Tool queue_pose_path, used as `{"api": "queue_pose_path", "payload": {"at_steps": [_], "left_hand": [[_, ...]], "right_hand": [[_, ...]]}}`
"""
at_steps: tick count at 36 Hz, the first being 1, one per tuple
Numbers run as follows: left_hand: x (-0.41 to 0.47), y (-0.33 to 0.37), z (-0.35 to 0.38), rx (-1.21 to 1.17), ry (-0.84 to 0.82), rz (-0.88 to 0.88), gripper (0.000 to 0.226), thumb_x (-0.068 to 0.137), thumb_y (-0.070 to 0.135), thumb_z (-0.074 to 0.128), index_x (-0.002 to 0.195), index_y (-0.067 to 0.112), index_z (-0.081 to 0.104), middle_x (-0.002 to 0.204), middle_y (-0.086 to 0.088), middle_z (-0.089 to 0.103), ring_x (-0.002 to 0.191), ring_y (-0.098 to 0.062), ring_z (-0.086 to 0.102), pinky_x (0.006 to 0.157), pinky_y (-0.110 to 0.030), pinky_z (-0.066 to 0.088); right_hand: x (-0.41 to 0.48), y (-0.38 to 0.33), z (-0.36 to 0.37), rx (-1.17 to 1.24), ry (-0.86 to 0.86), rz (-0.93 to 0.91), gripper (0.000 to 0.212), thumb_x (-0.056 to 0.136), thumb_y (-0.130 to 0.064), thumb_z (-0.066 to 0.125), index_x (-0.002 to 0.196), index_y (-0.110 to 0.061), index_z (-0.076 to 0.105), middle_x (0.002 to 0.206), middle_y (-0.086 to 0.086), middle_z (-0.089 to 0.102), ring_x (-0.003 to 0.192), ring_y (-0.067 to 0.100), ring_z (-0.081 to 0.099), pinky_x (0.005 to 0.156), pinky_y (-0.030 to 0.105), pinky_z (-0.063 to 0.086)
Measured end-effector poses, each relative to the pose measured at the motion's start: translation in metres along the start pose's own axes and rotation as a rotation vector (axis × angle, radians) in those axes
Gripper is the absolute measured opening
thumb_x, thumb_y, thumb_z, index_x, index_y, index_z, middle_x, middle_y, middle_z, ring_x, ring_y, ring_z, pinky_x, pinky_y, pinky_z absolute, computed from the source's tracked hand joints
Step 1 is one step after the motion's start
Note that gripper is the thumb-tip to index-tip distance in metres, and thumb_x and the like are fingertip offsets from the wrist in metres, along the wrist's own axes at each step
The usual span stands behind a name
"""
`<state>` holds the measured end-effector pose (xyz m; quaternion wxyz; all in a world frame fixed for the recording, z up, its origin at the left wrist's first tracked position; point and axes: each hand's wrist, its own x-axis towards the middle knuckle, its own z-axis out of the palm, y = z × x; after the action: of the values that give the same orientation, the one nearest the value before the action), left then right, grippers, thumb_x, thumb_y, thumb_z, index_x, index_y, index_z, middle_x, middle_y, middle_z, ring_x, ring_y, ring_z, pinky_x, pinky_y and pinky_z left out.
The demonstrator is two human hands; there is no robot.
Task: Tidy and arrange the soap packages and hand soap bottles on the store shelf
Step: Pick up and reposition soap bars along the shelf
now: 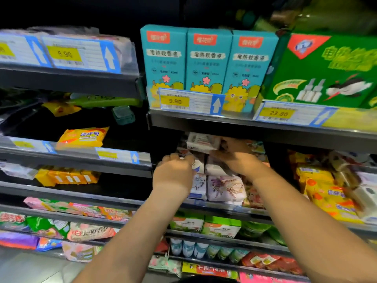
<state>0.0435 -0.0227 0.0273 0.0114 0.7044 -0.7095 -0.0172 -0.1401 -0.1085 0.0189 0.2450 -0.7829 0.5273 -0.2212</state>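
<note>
- The white soap package [203,142] is in my right hand [234,156], fingers wrapped round its right end. It hangs just under the upper shelf [265,127] and above the stack it belongs with.
- My left hand [175,172] is curled at the top of the upright packs on the stack's left side. I cannot tell whether it pinches one or only steadies them.
- Below the held pack stand the lavender-print packs [224,187], front faces out, pressed close together at the shelf rail [214,207].
- To do this well, I judge the pack should go in flat and square to its neighbours, label forward. The left hand should brace the row so nothing tips over the rail. Headroom under the upper shelf looks tight, so I would keep the pack low.
- To the right, yellow soap packs [326,199] lie heaped and skewed. They likely need straightening too.
- On the left bay, one yellow soap bar [83,136] sits alone at its shelf's front.
- Above, teal boxes [208,62] and a green box [326,70] stand behind price tags [183,102].
- The aisle is dim, and the shelf backs are lost in shadow.
</note>
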Motion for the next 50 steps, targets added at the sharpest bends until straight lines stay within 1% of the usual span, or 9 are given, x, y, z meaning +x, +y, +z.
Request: {"api": "queue_pose_path", "payload": {"at_steps": [4, 12, 21, 25, 28, 33, 36, 40, 50], "left_hand": [[0.003, 0.009, 0.000, 0.041, 0.040, -0.001, 0.043, 0.102, 0.048, 0.042, 0.135, 0.020, 0.047, 0.121, -0.013, 0.056, 0.113, -0.036, 0.051, 0.089, -0.041, 0.042], [0.012, 0.063, 0.003, -0.069, 0.089, 0.119, 0.046, 0.103, 0.035, 0.047, 0.146, 0.026, 0.033, 0.120, -0.014, 0.060, 0.107, -0.036, 0.059, 0.076, -0.040, 0.050], [0.034, 0.127, 0.021, -0.135, 0.135, 0.403, 0.052, 0.102, 0.044, 0.045, 0.151, 0.033, 0.032, 0.148, -0.004, 0.043, 0.135, -0.029, 0.041, 0.097, -0.039, 0.044], [0.040, 0.134, 0.028, -0.118, 0.177, 0.491, 0.045, 0.092, 0.039, 0.058, 0.135, 0.025, 0.058, 0.130, -0.005, 0.063, 0.115, -0.035, 0.062, 0.083, -0.042, 0.054], [0.050, 0.131, 0.032, -0.116, 0.250, 0.508, 0.048, 0.074, 0.030, 0.081, 0.119, 0.019, 0.069, 0.116, -0.008, 0.070, 0.098, -0.036, 0.070, 0.058, -0.042, 0.060], [0.055, 0.135, 0.025, -0.126, -0.016, 0.449, 0.048, 0.103, 0.037, 0.047, 0.149, 0.030, 0.035, 0.158, 0.004, 0.029, 0.142, -0.024, 0.031, 0.101, -0.034, 0.043], [0.056, 0.137, 0.016, -0.171, -0.114, 0.427, 0.042, 0.104, 0.036, 0.046, 0.145, 0.027, 0.038, 0.155, 0.003, 0.029, 0.135, -0.025, 0.038, 0.097, -0.035, 0.043], [0.057, 0.140, 0.005, -0.183, -0.152, 0.415, 0.040, 0.103, 0.034, 0.049, 0.142, 0.024, 0.042, 0.153, 0.004, 0.033, 0.134, -0.023, 0.039, 0.097, -0.031, 0.040], [0.065, 0.174, 0.008, -0.282, -0.095, 0.455, 0.037, 0.099, 0.038, 0.056, 0.134, 0.028, 0.048, 0.143, 0.002, 0.049, 0.127, -0.024, 0.047, 0.095, -0.033, 0.040]], "right_hand": [[-0.033, 0.023, -0.028, -0.044, 0.160, 0.059, 0.040, 0.093, -0.036, 0.067, 0.127, -0.015, 0.061, 0.116, 0.010, 0.067, 0.107, 0.027, 0.063, 0.084, 0.021, 0.040], [-0.121, 0.099, -0.090, -0.228, 0.230, 0.246, 0.041, 0.088, -0.046, 0.068, 0.119, -0.020, 0.063, 0.102, 0.014, 0.068, 0.094, 0.033, 0.064, 0.078, 0.051, 0.053], [-0.168, 0.143, -0.119, -0.214, 0.216, 0.298, 0.049, 0.087, -0.026, 0.075, 0.131, -0.025, 0.055, 0.115, -0.003, 0.057, 0.112, 0.021, 0.056, 0.091, 0.041, 0.050], [-0.162, 0.144, -0.117, -0.300, 0.095, 0.319, 0.050, 0.090, -0.035, 0.071, 0.135, -0.034, 0.049, 0.117, -0.014, 0.053, 0.104, 0.006, 0.048, 0.077, 0.007, 0.035], [-0.150, 0.149, -0.110, -0.271, 0.068, 0.305, 0.049, 0.092, -0.034, 0.069, 0.135, -0.039, 0.046, 0.127, -0.019, 0.051, 0.119, 0.005, 0.043, 0.113, 0.037, 0.023], [-0.131, 0.158, -0.101, -0.223, -0.030, 0.344, 0.035, 0.100, -0.020, 0.058, 0.118, -0.050, 0.053, 0.111, -0.031, 0.051, 0.104, 0.006, 0.048, 0.110, 0.025, 0.017], [-0.123, 0.160, -0.104, -0.226, -0.116, 0.407, 0.019, 0.100, -0.039, 0.056, 0.091, -0.056, 0.056, 0.134, -0.029, 0.051, 0.131, 0.019, 0.046, 0.116, 0.060, 0.017], [-0.122, 0.146, -0.103, -0.408, -0.258, 0.443, 0.028, 0.102, -0.056, 0.036, 0.100, -0.040, 0.058, 0.159, -0.018, 0.030, 0.154, 0.017, 0.001, 0.112, 0.061, -0.014], [-0.152, 0.157, -0.102, -0.420, -0.039, 0.438, 0.052, 0.100, -0.059, 0.038, 0.148, -0.039, 0.039, 0.166, -0.009, 0.012, 0.153, 0.013, -0.004, 0.120, 0.052, -0.001]]}}
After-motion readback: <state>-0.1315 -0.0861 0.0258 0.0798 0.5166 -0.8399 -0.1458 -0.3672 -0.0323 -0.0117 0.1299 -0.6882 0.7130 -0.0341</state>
